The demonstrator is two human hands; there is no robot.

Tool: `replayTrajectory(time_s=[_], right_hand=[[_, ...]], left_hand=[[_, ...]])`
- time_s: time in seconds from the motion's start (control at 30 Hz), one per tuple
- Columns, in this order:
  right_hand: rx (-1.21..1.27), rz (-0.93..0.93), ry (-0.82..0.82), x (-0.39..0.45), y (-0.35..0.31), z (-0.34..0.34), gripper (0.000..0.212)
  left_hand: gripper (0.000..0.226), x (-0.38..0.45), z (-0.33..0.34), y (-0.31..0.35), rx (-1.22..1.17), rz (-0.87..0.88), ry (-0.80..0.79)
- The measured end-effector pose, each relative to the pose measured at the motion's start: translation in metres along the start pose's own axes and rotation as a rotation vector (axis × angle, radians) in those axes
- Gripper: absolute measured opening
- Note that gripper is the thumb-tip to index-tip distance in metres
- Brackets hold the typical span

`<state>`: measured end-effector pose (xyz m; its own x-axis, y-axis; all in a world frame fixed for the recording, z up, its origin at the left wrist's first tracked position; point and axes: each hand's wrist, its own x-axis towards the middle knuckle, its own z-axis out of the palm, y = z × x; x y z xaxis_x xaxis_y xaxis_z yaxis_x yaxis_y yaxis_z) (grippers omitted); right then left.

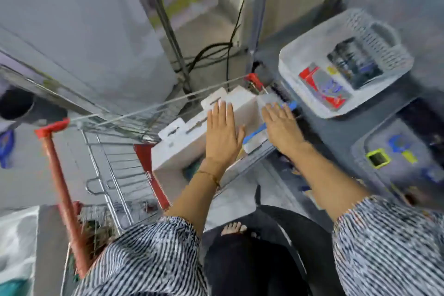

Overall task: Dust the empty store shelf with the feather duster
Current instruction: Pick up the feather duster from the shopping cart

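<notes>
No feather duster is in view. My left hand [223, 132] lies flat, fingers stretched out, on top of white boxes [177, 149] stacked in a shopping cart [113, 151]. Just to the right, my right hand [281, 127] rests palm down on a white box with a blue edge [254, 136]; its thumb is hidden, so I cannot tell whether it grips. The grey store shelf [324, 132] runs along the right, right beside my right hand. The picture is blurred by motion.
A white plastic basket [300, 55] holding packets stands on the shelf at the right. Dark packaged goods [394, 149] lie nearer on it. The cart has a red handle [62, 190]. Cables [211, 53] hang by a metal upright ahead.
</notes>
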<state>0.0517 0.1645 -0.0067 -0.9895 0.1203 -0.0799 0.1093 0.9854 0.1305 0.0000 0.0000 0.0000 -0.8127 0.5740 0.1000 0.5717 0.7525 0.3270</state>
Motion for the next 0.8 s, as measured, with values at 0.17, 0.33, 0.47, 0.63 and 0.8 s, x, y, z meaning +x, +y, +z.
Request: replayTrajectory(time_s=[0.17,0.33,0.47,0.63,0.8], right_hand=[[-0.218,-0.046,-0.35,0.033,0.015,0.052,0.045],[-0.379,-0.093,-0.324,0.035,0.016,0.06,0.029],[-0.4,-0.203,-0.241,0.026,0.021,0.014,0.022],[-0.414,-0.152,-0.214,-0.002,0.043,-0.104,0.018],[-0.365,-0.012,-0.163,-0.061,0.074,-0.249,0.013]], left_hand=[[0.065,0.005,0.051,-0.018,0.002,-0.018,0.0],[0.067,0.004,0.064,-0.022,0.01,0.005,-0.004],[0.067,0.005,0.032,-0.007,0.006,0.011,-0.028],[0.064,0.012,-0.054,0.038,-0.002,0.065,-0.005],[0.064,0.029,-0.183,0.111,-0.047,0.217,0.122]])
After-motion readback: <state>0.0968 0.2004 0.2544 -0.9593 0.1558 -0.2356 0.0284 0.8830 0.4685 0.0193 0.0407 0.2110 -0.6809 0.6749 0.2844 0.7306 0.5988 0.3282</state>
